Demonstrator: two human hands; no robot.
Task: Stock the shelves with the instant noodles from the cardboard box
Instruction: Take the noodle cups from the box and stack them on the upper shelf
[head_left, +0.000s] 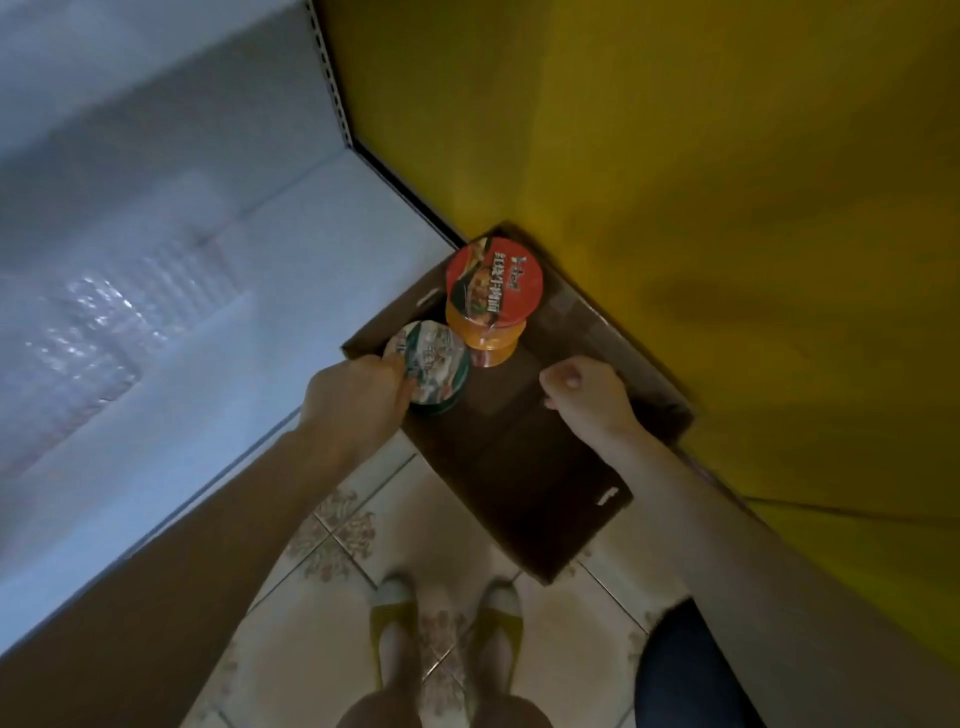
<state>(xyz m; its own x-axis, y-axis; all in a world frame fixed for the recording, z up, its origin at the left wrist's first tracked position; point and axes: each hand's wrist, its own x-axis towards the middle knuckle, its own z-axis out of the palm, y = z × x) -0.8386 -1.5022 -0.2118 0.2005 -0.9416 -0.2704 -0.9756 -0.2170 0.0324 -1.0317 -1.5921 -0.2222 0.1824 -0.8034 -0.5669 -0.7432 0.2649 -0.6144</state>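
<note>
Findings at this moment, for your record.

The cardboard box (540, 467) lies open on the tiled floor (322, 597), directly ahead of your feet, set between the white shelf unit (208, 312) on your left and the yellow panel (675, 130) on your right. Its far corner sits close against the panel.

Two instant noodle bowls stand in the far end of the box. The green-and-white bowl (434, 364) is the nearer one, at the box's left wall. The red-lidded bowl (493, 283) stands just beyond it, with an orange body showing below the lid – I cannot tell whether that is one bowl or a stack. The two bowls are touching or very nearly so.

Your left hand (358, 395) reaches into the box and grips the green-and-white bowl at its near left edge, fingers wrapped round its rim and side.

Your right hand (587, 395) hangs over the right half of the box, well apart from both bowls. Its fingers are curled into the palm, thumb on top – nothing is visible in its hold.

The shelf surface in view carries no noodle bowls that can be made out; the picture there is blurred. Your feet, in yellow slippers (395, 634), stand on the tiles short of the box's near edge.
</note>
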